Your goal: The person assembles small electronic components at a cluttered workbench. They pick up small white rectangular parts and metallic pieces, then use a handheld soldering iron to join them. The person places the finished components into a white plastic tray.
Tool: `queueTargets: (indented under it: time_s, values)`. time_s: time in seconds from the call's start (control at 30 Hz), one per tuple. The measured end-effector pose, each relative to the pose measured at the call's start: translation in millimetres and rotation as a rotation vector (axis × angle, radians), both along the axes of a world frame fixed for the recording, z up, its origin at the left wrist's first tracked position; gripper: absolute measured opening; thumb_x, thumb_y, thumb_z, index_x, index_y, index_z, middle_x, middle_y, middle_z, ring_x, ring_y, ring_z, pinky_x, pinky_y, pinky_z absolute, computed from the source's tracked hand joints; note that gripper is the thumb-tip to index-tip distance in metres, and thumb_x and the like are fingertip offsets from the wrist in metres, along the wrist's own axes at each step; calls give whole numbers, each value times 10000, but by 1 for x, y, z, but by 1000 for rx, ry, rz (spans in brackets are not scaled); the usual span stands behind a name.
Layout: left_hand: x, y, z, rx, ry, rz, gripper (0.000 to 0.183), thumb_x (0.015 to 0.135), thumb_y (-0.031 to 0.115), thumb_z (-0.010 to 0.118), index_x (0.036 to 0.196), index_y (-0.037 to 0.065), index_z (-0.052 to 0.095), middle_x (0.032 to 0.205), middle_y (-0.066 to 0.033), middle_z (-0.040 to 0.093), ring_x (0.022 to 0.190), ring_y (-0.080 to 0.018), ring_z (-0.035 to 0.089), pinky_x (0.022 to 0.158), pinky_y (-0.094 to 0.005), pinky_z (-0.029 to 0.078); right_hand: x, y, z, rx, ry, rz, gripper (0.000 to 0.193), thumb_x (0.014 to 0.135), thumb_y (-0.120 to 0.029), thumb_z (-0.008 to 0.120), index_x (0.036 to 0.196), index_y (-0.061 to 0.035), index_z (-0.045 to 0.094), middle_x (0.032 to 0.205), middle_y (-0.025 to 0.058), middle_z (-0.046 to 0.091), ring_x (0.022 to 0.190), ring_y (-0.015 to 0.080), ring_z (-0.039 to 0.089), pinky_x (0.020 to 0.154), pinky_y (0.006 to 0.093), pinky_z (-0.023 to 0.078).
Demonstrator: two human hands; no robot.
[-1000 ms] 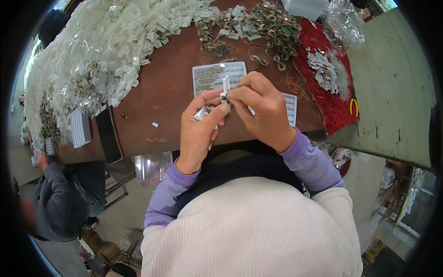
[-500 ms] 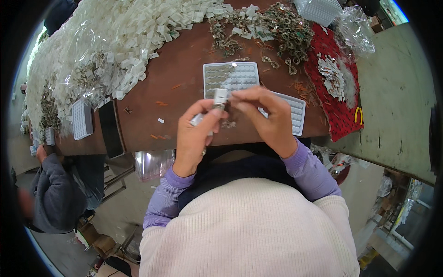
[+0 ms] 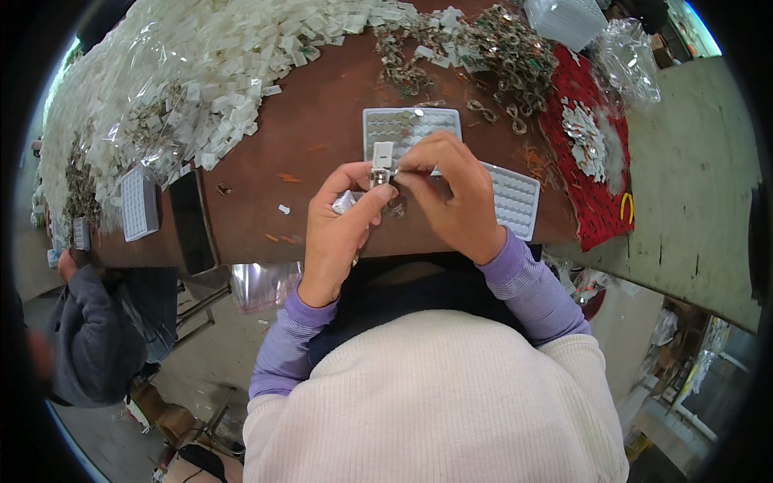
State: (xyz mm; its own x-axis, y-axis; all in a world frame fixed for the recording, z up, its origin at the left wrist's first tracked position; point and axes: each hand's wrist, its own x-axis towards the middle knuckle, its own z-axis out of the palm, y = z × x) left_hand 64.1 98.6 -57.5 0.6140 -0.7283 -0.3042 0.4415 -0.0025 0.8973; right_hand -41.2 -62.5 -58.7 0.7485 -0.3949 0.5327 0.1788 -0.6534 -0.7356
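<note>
Between thumb and fingers, my left hand (image 3: 338,221) grips a small white plastic housing (image 3: 383,154) with a metal part at its lower end. Another white piece (image 3: 345,201) is tucked in the same hand against the palm. My right hand (image 3: 455,189) is pinched at the housing's right side; whatever its fingertips hold is too small to make out. Beyond the hands a white tray with rows of small round cells (image 3: 372,121) lies on the brown table, some cells filled with metallic discs. A second white tray (image 3: 515,201) sits partly behind my right hand.
A large heap of white plastic housings (image 3: 233,48) covers the back left. Wired metal parts (image 3: 511,56) are piled at the back. White pieces (image 3: 584,137) rest on red cloth (image 3: 596,221) beside yellow-handled pliers (image 3: 627,208). A dark phone-like slab (image 3: 192,221) lies left; a co-worker's sleeve (image 3: 101,314) is beyond.
My right hand has moved slightly left and up, its fingertips now meeting the side of the housing. The housing is held more upright and steady. The whole view has shifted a little.
</note>
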Motion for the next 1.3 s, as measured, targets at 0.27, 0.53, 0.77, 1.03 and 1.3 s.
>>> queueTargets:
  time_s: [0.27,0.53,0.77,1.03,1.3]
  values:
    - [-31,-15,8,-21,-245,-103,266,999,145,803,1230,34,735,884,39,680,715,4,558,563,-171,389,-43,-2,3,4,-65,-34,240,878,75,759,1095,-19,717,957,135,693,865,323,699,746,397,571]
    - [-37,-28,10,23,-142,-191,213,1058,152,709,1229,29,742,958,-7,764,730,5,561,563,-172,387,-65,-11,12,396,-71,-183,175,913,53,751,1076,-8,765,971,85,705,881,204,713,743,326,559]
    - [-28,-28,15,-52,60,-315,298,1052,177,719,1312,30,721,1020,-35,776,728,-15,579,487,-156,353,-61,-13,12,96,17,-213,133,882,58,757,969,-2,677,920,103,668,821,246,691,716,349,553]
    - [-47,-36,8,-95,51,-251,201,1072,190,701,1198,37,673,904,-18,678,686,-31,587,450,-166,364,-84,-5,9,-55,-117,-164,256,801,60,832,990,-24,681,1007,111,712,873,313,691,722,398,549]
    - [-89,-64,5,-11,299,-586,260,1068,290,720,1150,53,652,917,-21,678,721,-44,642,441,-175,351,-148,-12,-2,-285,-59,-296,310,734,55,837,937,-44,624,941,105,687,785,293,648,658,396,523]
